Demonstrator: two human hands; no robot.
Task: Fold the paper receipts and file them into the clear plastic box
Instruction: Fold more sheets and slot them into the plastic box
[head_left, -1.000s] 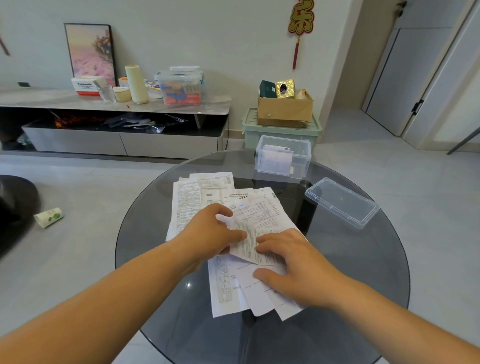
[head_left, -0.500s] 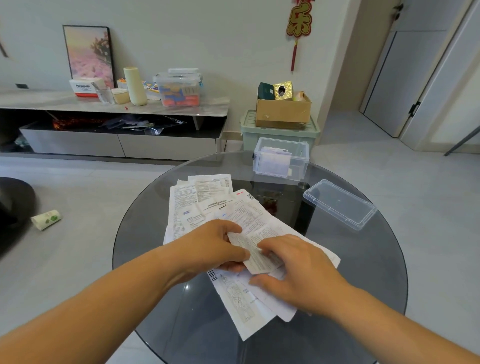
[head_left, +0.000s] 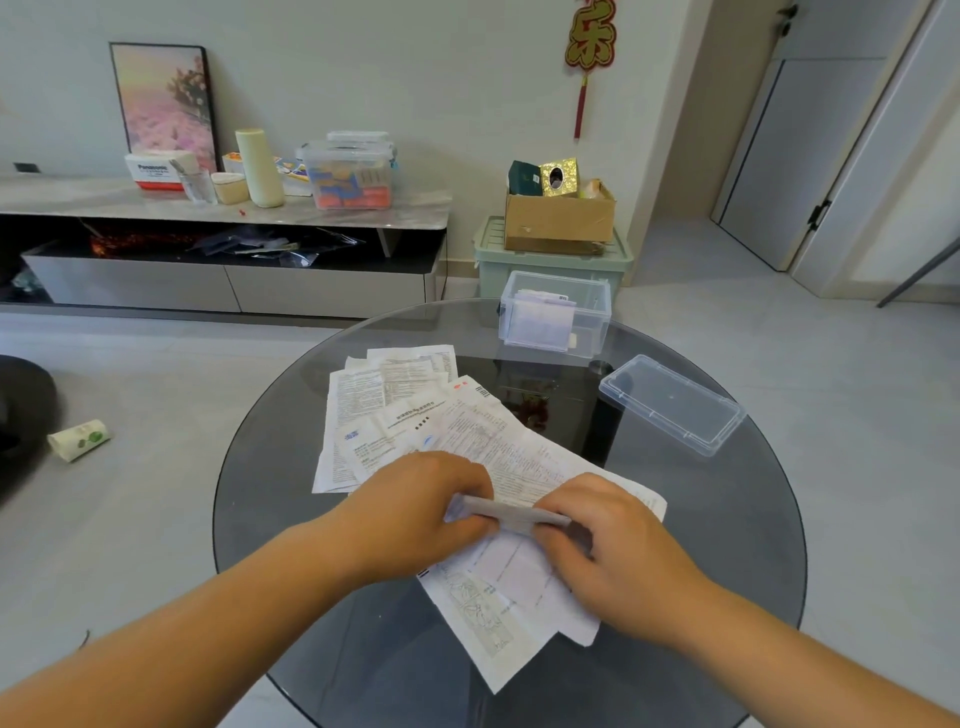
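A loose pile of printed paper receipts (head_left: 415, 415) is spread over the middle of the round dark glass table (head_left: 727, 545). My left hand (head_left: 415, 509) and my right hand (head_left: 608, 540) each pinch one end of a single receipt (head_left: 511, 514), which is bent over into a narrow folded strip just above the pile. The clear plastic box (head_left: 555, 317) stands open at the table's far edge with folded receipts upright inside it. Its clear lid (head_left: 672, 402) lies flat to the right of the pile.
Beyond the table a green storage bin (head_left: 550, 262) carries a cardboard box (head_left: 558, 215). A low TV cabinet (head_left: 223, 218) with clutter runs along the left wall. A paper roll (head_left: 79, 439) lies on the grey floor at left. Doors stand at the right.
Both hands drew one receipt toward me from the pile, lifted it and bent it over into a folded strip. The other sheets shifted and fanned out under it.
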